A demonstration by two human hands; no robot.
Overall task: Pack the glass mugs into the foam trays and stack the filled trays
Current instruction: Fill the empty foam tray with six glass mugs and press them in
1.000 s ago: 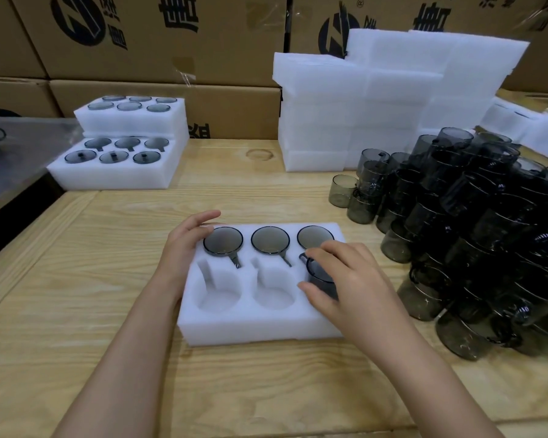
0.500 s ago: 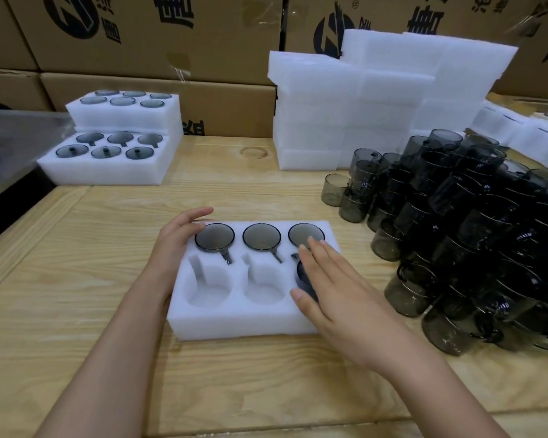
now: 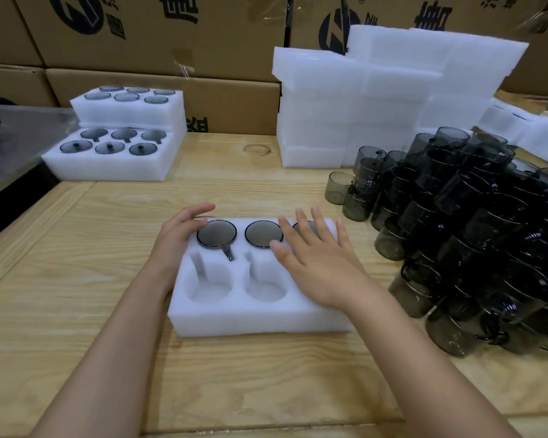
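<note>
A white foam tray [image 3: 253, 320] lies on the wooden table in front of me. Smoky glass mugs fill its back row: one at the left [image 3: 216, 233], one in the middle [image 3: 262, 234], and a third [image 3: 301, 227] partly under my fingers. Two front pockets [image 3: 211, 287] stand bare. My right hand [image 3: 317, 257] lies flat with straight, spread fingers over the tray's right end, hiding the front right pocket. My left hand [image 3: 179, 235] rests on the tray's back left corner with its fingers extended along the rim.
A big pile of loose smoky mugs [image 3: 475, 241] crowds the table's right side. Filled trays [image 3: 117, 137] are stacked at the back left. Empty foam trays [image 3: 361, 102] are stacked at the back centre, with cardboard boxes [image 3: 159, 30] behind them.
My right hand let go of the mug in the front right pocket, flattened out, and slid forward over the tray's right end. My left hand stayed at the back left corner.
</note>
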